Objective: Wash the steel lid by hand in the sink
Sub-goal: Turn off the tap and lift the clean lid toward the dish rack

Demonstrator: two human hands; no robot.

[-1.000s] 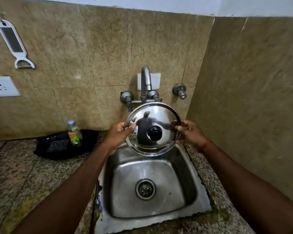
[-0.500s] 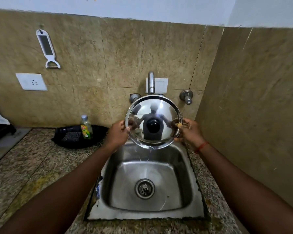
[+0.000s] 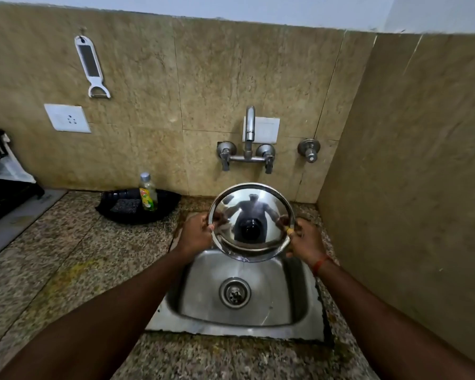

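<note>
The round, mirror-bright steel lid with a black knob [image 3: 251,222] hangs in the air over the far edge of the square steel sink [image 3: 299,329], tilted up so its domed top faces the camera. It sits squarely between the two grips: the left hand [image 3: 194,234] pinches the left rim, the right hand [image 3: 305,239] the right rim, fingers curled shut around the edge on each side. Neither hand is nearer; the lid spans them evenly, with its lowest edge pointing down into the basin, where drops seem to run off.

The curved steel tap [image 3: 249,127] is on the far wall, above and beyond the lid, and no stream shows from it. The green dish-soap bottle [image 3: 148,192] stands on the speckled stone table [image 3: 74,270] to the left, nearer the left hand. Any reach for soap or tap would probably leave the lid held by a single grip.
</note>
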